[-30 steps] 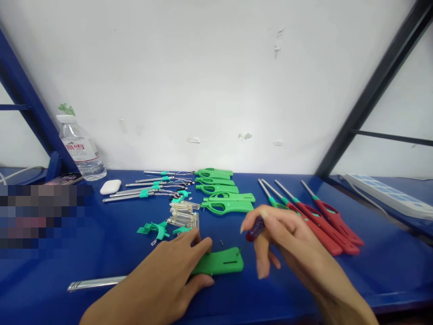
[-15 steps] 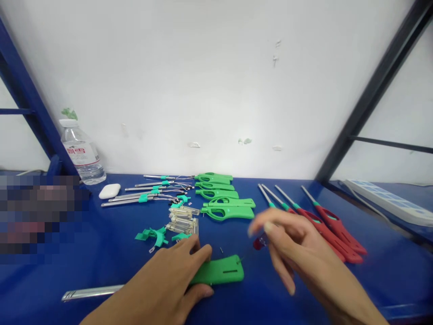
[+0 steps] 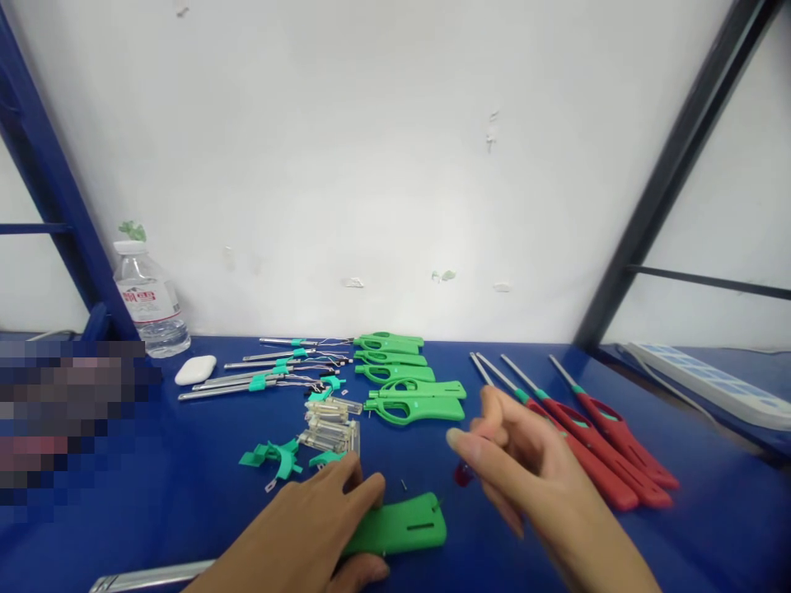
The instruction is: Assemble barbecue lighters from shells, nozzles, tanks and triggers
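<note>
My left hand (image 3: 315, 523) is closed around the body of a green gas lighter (image 3: 408, 525) lying on the blue table. The lighter's metal tube (image 3: 148, 575) sticks out to the left below my wrist. My right hand (image 3: 519, 461) is raised to the right of the lighter's end, its thumb and fingers pinched on a small screwdriver. Only the dark red translucent handle end (image 3: 462, 473) shows, partly blurred. A tiny screw (image 3: 404, 484) lies just above the lighter.
Green lighter shells (image 3: 417, 408) lie behind my hands, with metal tubes and wires (image 3: 247, 387) to their left. Clear fuel tanks (image 3: 330, 432) and teal plastic parts (image 3: 281, 457) sit nearer. Red lighters (image 3: 609, 449) lie right. A water bottle (image 3: 152, 309) and white case (image 3: 195, 370) stand left.
My right hand has shifted a little left and its fingers have curled in, tilting the red handle downward. The left hand still grips the lighter. The view has tilted slightly upward.
</note>
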The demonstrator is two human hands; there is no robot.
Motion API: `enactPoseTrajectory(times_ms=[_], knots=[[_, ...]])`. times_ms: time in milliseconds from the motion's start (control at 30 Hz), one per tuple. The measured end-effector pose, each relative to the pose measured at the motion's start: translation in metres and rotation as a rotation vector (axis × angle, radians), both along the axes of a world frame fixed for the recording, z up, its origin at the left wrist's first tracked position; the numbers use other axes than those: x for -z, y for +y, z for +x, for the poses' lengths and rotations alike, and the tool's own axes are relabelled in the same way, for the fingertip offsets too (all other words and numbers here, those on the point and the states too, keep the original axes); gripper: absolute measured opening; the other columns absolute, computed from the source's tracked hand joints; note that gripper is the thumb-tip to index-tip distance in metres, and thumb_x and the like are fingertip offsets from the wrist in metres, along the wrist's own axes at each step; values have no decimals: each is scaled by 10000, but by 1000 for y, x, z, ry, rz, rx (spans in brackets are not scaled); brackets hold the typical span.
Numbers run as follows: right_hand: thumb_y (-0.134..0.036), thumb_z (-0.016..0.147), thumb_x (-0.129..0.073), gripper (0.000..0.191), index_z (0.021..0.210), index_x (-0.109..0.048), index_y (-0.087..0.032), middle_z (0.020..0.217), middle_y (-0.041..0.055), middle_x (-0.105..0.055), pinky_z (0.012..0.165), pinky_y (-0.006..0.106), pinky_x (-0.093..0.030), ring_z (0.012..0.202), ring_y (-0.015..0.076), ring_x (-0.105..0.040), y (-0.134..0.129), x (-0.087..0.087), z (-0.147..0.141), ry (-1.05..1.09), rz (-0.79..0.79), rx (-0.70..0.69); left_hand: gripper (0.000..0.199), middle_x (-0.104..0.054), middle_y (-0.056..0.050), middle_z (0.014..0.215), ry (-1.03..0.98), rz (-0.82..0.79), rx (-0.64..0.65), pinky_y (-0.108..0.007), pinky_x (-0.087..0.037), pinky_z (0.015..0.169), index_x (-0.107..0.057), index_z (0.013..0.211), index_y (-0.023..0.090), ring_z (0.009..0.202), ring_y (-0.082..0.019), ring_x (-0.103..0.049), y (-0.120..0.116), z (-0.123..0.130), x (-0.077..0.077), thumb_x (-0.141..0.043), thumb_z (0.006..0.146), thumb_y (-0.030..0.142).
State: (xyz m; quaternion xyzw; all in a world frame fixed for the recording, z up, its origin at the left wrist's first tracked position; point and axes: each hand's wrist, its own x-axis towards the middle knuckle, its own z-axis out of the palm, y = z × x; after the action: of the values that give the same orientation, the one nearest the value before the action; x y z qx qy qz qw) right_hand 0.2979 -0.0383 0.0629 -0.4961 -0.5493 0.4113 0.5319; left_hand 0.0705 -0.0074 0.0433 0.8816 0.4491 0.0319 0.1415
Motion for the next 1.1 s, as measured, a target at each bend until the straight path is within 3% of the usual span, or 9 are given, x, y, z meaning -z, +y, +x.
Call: enactPoseTrajectory(times_ms=[133, 233, 367, 467, 600, 767, 867, 967, 1100], knots=[[-654, 975, -655, 419, 981, -656, -235, 474, -114, -412, 427, 232, -223, 383, 72, -312, 0, 2, 0, -24, -21, -125, 432, -617, -128, 1510, -14, -22, 29, -542, -560, 1061, -655, 1375, 282, 1289, -395, -664, 3, -4, 7, -729, 952, 322], [-675, 1001, -597, 492, 938, -732, -207, 476, -76, -450, 453, 248, -274, 416, 89, -374, 1, 4, 10, -42, 18, -198, 460, -575, -132, 1557, 0, -55, 51, -558, -550, 1074, -613, 1433, 296, 1329, -399, -636, 6, -7, 7, -693, 985, 359], [-651, 1034, -558, 491, 1077, -756, -203, 536, -44, -528, 472, 230, -322, 509, 115, -450, 6, 9, 19, 9, 7, -197, 447, -550, -134, 1580, 2, -55, 55, -565, -539, 1083, -605, 1448, 293, 1339, -395, -627, 6, -6, 5, -662, 1011, 366], [-617, 968, -696, 416, 931, -714, -204, 519, -75, -480, 477, 211, -308, 483, 83, -378, 9, 9, 16, 16, 15, -146, 431, -579, -144, 1544, 2, -51, 56, -558, -561, 1048, -621, 1429, 277, 1295, -391, -655, 4, -6, 5, -664, 1006, 345], [-533, 870, -844, 456, 754, -531, -222, 548, -105, -432, 437, 189, -255, 464, 56, -323, 9, 8, 2, 133, 59, -77, 424, -581, -141, 1536, -24, -35, 68, -594, -556, 1048, -604, 1443, 297, 1279, -395, -664, 4, -10, 11, -636, 1022, 344], [-564, 990, -696, 332, 961, -609, -245, 515, -125, -426, 417, 202, -218, 389, 49, -330, 7, 9, -2, 111, 6, -178, 467, -552, -136, 1565, -35, -13, 79, -613, -536, 1065, -569, 1491, 329, 1301, -408, -645, 7, -14, 19, -635, 1032, 388], [-592, 1038, -602, 390, 1095, -690, -217, 484, -98, -455, 451, 220, -288, 425, 84, -398, 5, 9, 8, 20, 0, -215, 414, -569, -129, 1541, -62, 0, 87, -588, -551, 1042, -599, 1453, 323, 1286, -403, -652, 8, -15, 21, -609, 1047, 404], [-612, 1047, -567, 453, 1112, -736, -197, 543, -39, -564, 477, 230, -331, 501, 112, -475, 3, 7, 19, 3, -9, -218, 394, -574, -119, 1532, -94, -13, 91, -555, -560, 1029, -609, 1434, 323, 1275, -383, -657, 8, -15, 22, -609, 1049, 405], [-649, 965, -672, 457, 968, -759, -200, 517, -50, -507, 464, 228, -312, 486, 105, -433, 3, 3, 23, -32, -8, -147, 379, -584, -111, 1518, -114, -16, 95, -539, -561, 1020, -618, 1421, 330, 1275, -376, -654, 6, -16, 22, -605, 1050, 406]])
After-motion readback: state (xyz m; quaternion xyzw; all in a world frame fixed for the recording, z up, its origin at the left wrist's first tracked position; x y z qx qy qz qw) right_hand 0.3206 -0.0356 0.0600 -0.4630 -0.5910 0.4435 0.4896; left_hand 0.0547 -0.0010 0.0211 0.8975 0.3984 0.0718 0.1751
